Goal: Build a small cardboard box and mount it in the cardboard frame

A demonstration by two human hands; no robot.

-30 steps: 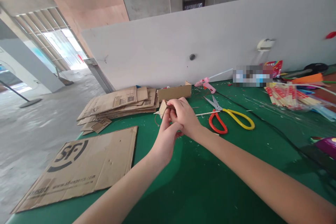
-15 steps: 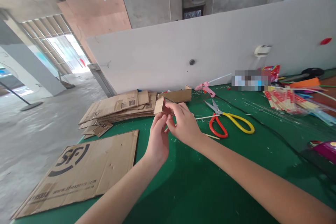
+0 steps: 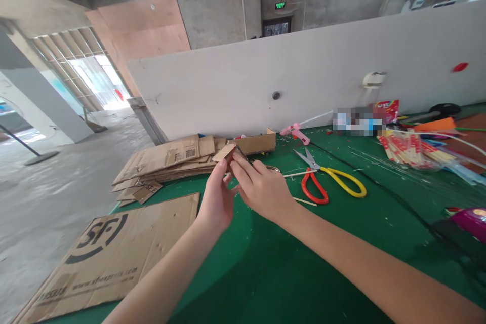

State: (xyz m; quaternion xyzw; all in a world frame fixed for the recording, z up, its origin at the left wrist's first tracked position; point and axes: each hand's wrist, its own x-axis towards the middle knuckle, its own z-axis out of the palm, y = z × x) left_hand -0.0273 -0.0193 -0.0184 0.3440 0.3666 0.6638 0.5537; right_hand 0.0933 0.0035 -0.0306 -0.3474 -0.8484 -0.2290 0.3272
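My left hand (image 3: 217, 195) grips a small folded cardboard piece (image 3: 224, 153) from its near left side, thumb up along the edge. On the right, my right hand (image 3: 261, 185) presses its bent fingers against the same piece and hides much of it. The piece is held above the green table, tilted, with its lower part out of sight. Just right of my right hand lie a thin wooden stick (image 3: 301, 174) and scissors (image 3: 314, 164) with one red and one yellow handle, blades partly apart.
Flattened cardboard (image 3: 163, 159) is stacked behind my left hand, and a large printed sheet (image 3: 125, 248) lies nearer. A pink glue gun (image 3: 298, 133) with a dark cord sits by the white partition (image 3: 228, 86). Packets of sticks (image 3: 406, 148) lie to the right.
The cardboard piece has turned and tilted in my hands. My left hand has shifted a little left, and the right fingers now lie over the piece's inner side. The view has tipped slightly upward.
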